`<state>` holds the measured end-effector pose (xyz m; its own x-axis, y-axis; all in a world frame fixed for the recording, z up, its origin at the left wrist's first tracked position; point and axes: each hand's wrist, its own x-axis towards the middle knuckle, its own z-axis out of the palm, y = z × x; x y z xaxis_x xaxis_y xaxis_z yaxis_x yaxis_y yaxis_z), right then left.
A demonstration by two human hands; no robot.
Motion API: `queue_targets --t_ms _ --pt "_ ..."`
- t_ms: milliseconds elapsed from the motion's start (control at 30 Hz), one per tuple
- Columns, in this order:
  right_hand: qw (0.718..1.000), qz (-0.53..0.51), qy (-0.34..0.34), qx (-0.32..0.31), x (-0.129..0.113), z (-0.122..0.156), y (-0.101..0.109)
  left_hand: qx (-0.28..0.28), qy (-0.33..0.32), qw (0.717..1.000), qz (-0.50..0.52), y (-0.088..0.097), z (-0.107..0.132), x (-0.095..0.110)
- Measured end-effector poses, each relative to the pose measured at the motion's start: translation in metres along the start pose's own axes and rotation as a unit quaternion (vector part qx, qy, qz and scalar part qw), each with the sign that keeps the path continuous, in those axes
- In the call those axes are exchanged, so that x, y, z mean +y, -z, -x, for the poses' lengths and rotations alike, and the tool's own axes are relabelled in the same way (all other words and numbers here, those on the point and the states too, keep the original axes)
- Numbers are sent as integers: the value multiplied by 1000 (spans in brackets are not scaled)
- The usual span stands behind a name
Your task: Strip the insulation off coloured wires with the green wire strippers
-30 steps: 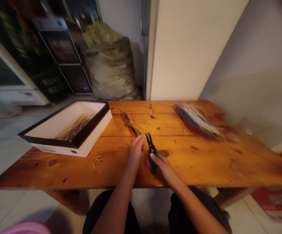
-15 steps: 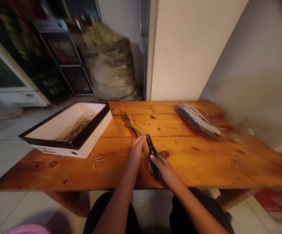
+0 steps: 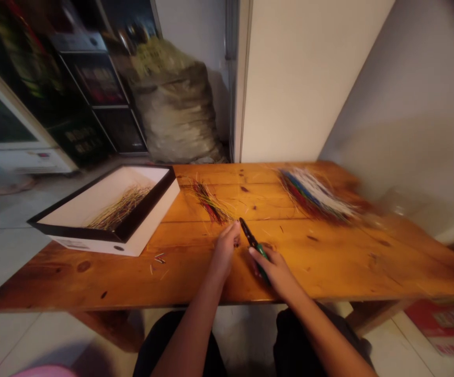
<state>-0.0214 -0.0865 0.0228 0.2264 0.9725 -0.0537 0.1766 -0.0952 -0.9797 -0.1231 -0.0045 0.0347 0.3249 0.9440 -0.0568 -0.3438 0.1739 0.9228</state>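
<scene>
My right hand (image 3: 271, 266) is wrapped round wire strippers (image 3: 253, 242) with green handles and black jaws. The handles look squeezed together, and the jaw tip is close beside the fingertips of my left hand (image 3: 227, 242). Those fingers are pinched, apparently on a thin wire that is barely visible now. Just beyond lies a loose bundle of red, black and yellow wires (image 3: 210, 203) on the wooden table (image 3: 321, 267). Farther right is a larger bundle of white, blue, green and red wires (image 3: 315, 192).
A white box with a black rim (image 3: 151, 229) stands at the left, holding a pile of wires (image 3: 124, 208). Short wire scraps (image 3: 159, 258) lie in front of it. A stuffed sack (image 3: 176, 110) stands behind the table; a red carton (image 3: 442, 324) sits on the floor at right.
The stripper handles have come together from a wider spread, and the tool has tilted. Both hands have moved slightly right. The yellow strand above my left hand no longer shows clearly.
</scene>
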Motion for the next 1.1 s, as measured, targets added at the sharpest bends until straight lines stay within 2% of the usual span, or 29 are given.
queue_targets --t_ms 233,433,733,933,1100 --pt "1000 12 -10 17 2 -3 11 29 7 998 52 -8 -4 -8" --pt "999 -22 -19 -18 4 -4 16 40 24 994 101 -14 -5 -13" --pt "996 -80 -36 2 7 -13 15 58 103 970 213 -23 -7 -3" --pt "991 -107 -64 40 8 -16 -1 77 102 963 239 -22 -8 0" --pt "991 -101 -69 45 10 -16 -23 57 64 973 214 -6 -6 2"
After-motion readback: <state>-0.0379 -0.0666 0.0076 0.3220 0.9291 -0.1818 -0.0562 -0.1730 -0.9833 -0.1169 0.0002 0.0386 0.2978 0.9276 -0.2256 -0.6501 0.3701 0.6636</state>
